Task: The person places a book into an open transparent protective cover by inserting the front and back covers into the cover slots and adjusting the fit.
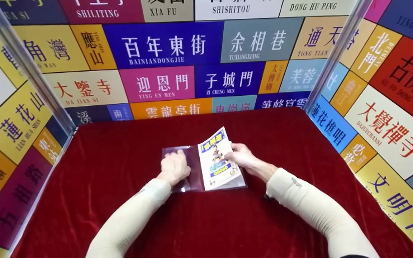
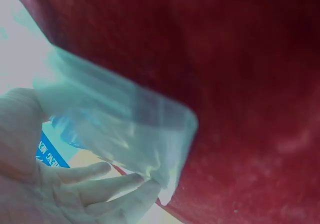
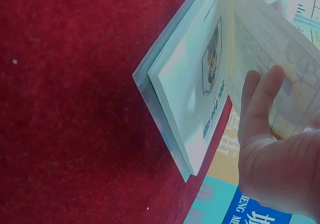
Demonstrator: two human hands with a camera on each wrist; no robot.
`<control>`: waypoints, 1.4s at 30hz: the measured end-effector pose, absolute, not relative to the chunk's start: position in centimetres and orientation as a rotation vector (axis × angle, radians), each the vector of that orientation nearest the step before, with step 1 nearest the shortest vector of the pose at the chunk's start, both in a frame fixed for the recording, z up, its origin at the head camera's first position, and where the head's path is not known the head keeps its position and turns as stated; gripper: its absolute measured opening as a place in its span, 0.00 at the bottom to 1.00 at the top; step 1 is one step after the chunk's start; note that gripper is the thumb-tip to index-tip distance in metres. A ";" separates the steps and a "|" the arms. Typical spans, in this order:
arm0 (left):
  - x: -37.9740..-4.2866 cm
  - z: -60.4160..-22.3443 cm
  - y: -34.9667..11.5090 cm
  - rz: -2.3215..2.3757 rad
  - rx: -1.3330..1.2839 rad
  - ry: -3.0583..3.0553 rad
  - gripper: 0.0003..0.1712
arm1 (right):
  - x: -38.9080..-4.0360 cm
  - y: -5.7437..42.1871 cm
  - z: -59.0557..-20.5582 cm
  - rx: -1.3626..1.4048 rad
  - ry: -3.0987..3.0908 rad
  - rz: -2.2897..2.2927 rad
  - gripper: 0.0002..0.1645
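Note:
A thin booklet [image 1: 214,170] with a colourful cartoon front lies in the middle of the red cloth, its front cover lifted at an angle. My right hand [image 1: 246,158] pinches that cover near its outer edge, thumb on the printed side. In the right wrist view, the fingers lie behind the raised cover, and a white inside page [image 3: 187,79] with a small drawing shows. To the left spreads the flap of a clear plastic book cover [image 1: 195,172]. My left hand [image 1: 175,166] grips this flap; its clear corner [image 2: 172,129] stands raised in the left wrist view.
Red velvet cloth [image 1: 120,179] covers the table. Beyond it and on both sides stand walls of coloured place-name signs [image 1: 163,44], with clear upright posts [image 1: 339,53] at the back corners.

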State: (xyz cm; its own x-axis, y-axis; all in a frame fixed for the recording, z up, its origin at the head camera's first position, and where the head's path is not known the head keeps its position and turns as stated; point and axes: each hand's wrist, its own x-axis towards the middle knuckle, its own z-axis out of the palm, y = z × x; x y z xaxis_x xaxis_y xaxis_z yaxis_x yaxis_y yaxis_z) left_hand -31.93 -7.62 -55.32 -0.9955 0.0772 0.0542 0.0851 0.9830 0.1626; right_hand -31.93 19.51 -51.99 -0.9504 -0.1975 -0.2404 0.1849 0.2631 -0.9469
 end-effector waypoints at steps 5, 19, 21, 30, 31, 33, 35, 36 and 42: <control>-32.8 -55.0 -7.5 -0.194 -0.137 -3.032 0.24 | -31.8 19.0 -51.6 -0.069 2.302 -1.732 0.33; -35.0 -54.6 -6.9 -0.199 -0.085 -2.961 0.32 | -31.5 18.0 -51.0 -0.130 2.448 -1.675 0.29; -35.0 -54.6 -6.6 -0.182 -0.099 -2.947 0.30 | -31.5 18.0 -51.0 -0.134 2.453 -1.669 0.29; -34.2 -53.6 -5.6 -0.170 -0.159 -3.143 0.55 | -31.3 17.7 -50.9 -0.178 2.457 -1.684 0.31; -34.0 -53.4 -5.6 -0.173 -0.168 -3.172 0.57 | -31.2 17.6 -50.9 -0.180 2.463 -1.683 0.32; -33.6 -53.2 -5.7 -0.179 -0.191 -3.218 0.54 | -31.2 17.5 -50.8 -0.188 2.487 -1.684 0.34; -33.2 -53.0 -5.9 -0.190 -0.213 -3.245 0.44 | -31.0 17.3 -50.6 -0.200 2.536 -1.676 0.37; -33.1 -53.0 -6.0 -0.198 -0.218 -3.250 0.38 | -30.9 17.2 -50.5 -0.204 2.572 -1.667 0.37; -32.5 -53.0 -6.9 -0.306 -0.172 -3.217 0.16 | -30.3 16.1 -50.0 -0.289 2.715 -1.607 0.33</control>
